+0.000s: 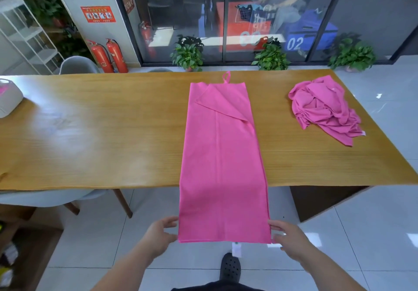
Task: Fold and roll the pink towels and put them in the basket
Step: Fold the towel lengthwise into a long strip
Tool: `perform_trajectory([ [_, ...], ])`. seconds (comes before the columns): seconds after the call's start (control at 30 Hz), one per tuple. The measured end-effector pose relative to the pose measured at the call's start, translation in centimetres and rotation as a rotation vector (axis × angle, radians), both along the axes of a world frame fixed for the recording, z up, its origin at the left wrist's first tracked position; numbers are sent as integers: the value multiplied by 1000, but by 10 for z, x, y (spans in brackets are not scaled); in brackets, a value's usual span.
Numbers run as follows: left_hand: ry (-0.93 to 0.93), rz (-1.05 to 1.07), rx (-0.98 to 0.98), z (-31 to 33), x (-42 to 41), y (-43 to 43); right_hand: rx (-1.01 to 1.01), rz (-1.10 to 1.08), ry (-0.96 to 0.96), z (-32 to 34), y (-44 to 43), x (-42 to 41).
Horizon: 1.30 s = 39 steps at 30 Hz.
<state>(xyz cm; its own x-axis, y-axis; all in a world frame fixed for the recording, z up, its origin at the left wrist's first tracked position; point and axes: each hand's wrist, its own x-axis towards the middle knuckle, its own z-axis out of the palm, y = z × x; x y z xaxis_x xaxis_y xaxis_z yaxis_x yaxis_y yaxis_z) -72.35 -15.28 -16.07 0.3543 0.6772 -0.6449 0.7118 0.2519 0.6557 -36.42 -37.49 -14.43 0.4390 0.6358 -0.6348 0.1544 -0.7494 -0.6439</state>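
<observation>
- Long pink towel (222,155), folded lengthwise into a narrow strip, laid along the middle of the light wooden table (90,132). Far end near the table's far edge, near end past the near edge and out over the tiled floor.
- At the far end, a small pink hanging loop (226,77) pointing away. One corner layer turned back in a diagonal flap.
- Left hand (161,232) at the strip's near left corner, fingers and thumb curved toward the side edge. Blurred; cannot tell whether gripping the cloth or only beside it.
- Right hand (288,238) at the near right corner, fingertips (274,224) over the side edge. Cannot tell whether grasping or only touching.
- Small white label (236,249) hanging just below the near hem.
- Heap of crumpled pink towels (325,107) on the right part of the table, well apart from the strip.
- Pale rounded plastic basket (9,97) at the table's far left — partly out of frame, something pink inside.
- Black perforated shoe (230,266) on the floor below the hem.
- Grey shell chair (77,64) behind the table at left.
- Two red fire extinguishers (108,56) and potted green plants (187,53) along the glass wall beyond.
</observation>
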Motion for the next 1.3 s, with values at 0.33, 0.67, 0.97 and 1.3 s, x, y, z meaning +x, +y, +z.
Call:
perform_trajectory([
  [0.33, 251, -584, 723, 50, 122, 56, 150, 686, -675, 24, 134, 13],
  [0.67, 495, -765, 881, 22, 130, 60, 163, 764, -964, -3, 135, 17],
  [0.97, 536, -771, 867, 16, 135, 76, 133, 782, -967, -1, 146, 34],
  [1.3, 522, -812, 778, 30, 140, 87, 64, 866, -885, -2, 144, 31],
])
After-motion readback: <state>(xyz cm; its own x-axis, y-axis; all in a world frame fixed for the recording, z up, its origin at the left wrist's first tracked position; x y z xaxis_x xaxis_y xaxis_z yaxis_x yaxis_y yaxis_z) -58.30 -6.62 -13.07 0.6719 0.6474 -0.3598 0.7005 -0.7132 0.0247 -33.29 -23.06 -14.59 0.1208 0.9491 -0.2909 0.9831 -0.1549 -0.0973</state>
